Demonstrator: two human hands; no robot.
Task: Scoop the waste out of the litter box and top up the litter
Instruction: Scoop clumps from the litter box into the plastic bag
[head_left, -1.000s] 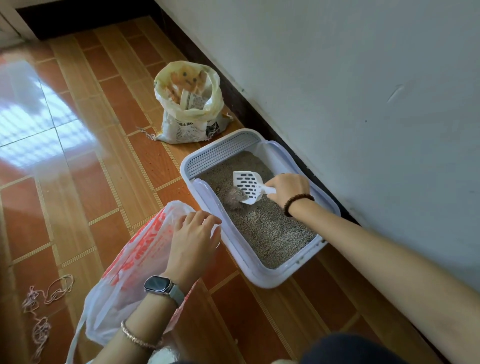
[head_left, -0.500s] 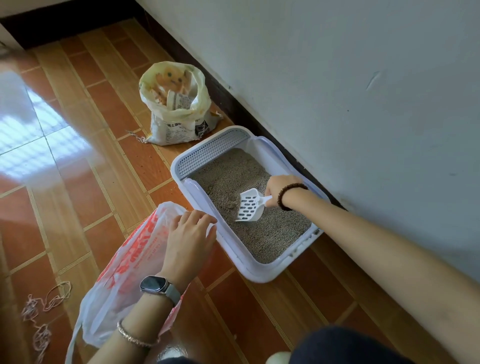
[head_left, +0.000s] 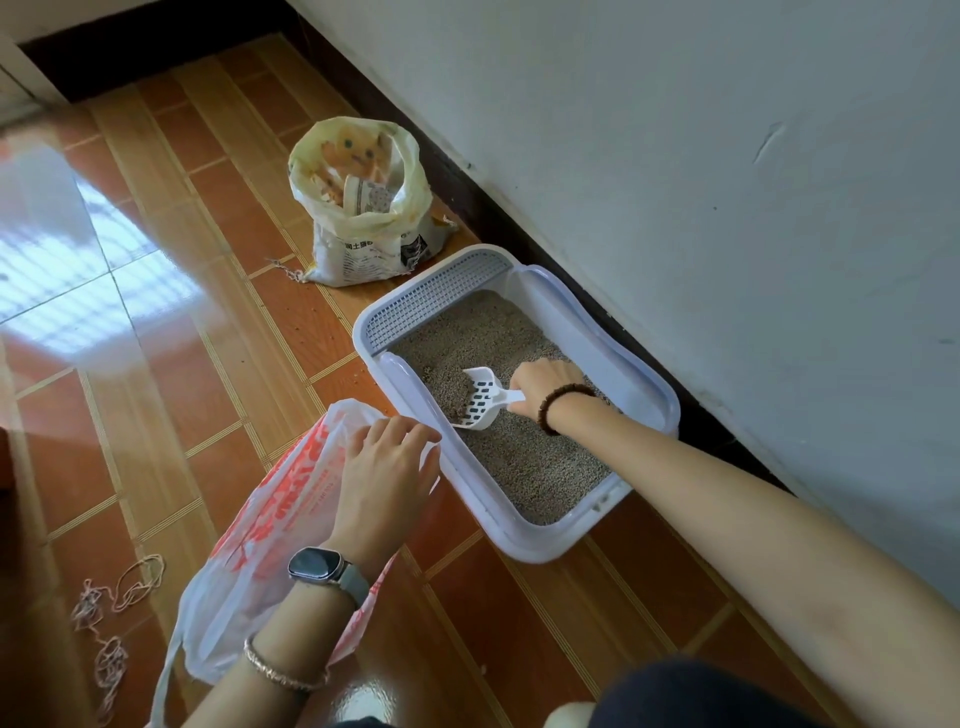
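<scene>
A pale lavender litter box (head_left: 660, 400) sits on the tiled floor along the wall, filled with grey litter (head_left: 530, 462). My right hand (head_left: 545, 387) grips the handle of a white slotted scoop (head_left: 480, 400), whose blade digs into the litter near the box's left wall. My left hand (head_left: 387, 478) holds the rim of a white plastic bag with red print (head_left: 270, 525), lying just left of the box. An open litter sack (head_left: 363, 208) stands beyond the box near the wall.
A white wall (head_left: 727, 208) with a dark skirting runs along the right. Loose string (head_left: 111, 613) lies on the orange floor tiles at lower left. A few litter grains are scattered on the tiles between sack and box.
The scoop has gone from lifted and flat above the litter to tilted down into it, shifting toward the box's left wall. My left hand stays on the bag's rim.
</scene>
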